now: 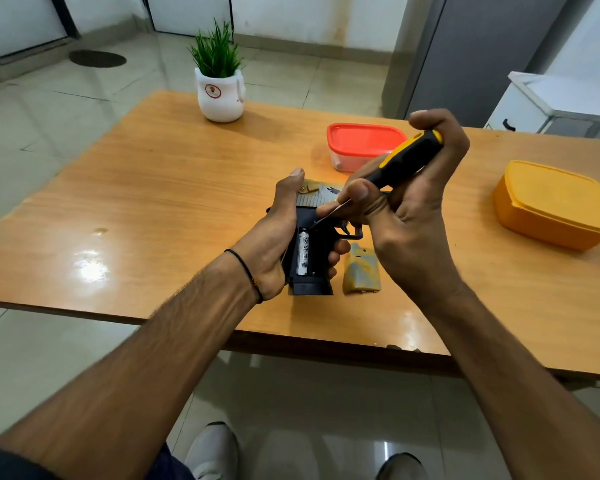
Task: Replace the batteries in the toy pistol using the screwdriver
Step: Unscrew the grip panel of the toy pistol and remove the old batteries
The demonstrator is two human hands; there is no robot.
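The toy pistol (321, 245), probably light rigid plastic, sits over the table (153, 202) in your left hand (274, 237), which wraps its grip beside the open bay. Your right hand (413, 216) clasps the screwdriver (409, 157), tip at the upper end of the smooth battery (303, 252); pry gently there. The cover (361, 271) lies just right of the pistol.

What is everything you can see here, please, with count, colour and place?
table: one, wooden, centre
toy pistol: one, black and silver, held mid-frame
battery: one, white, in the toy pistol's open grip
screwdriver: one, black-yellow handle, tip near battery's top
battery cover: one, gold-grey, on table beside the grip
red-lidded container: one, clear, behind the toy pistol
yellow container: one, opaque, table's right end
potted plant: one, green in white pot, table's far edge
shoes: two, white, floor below
left hand: one, grips the toy pistol
right hand: one, grips the screwdriver
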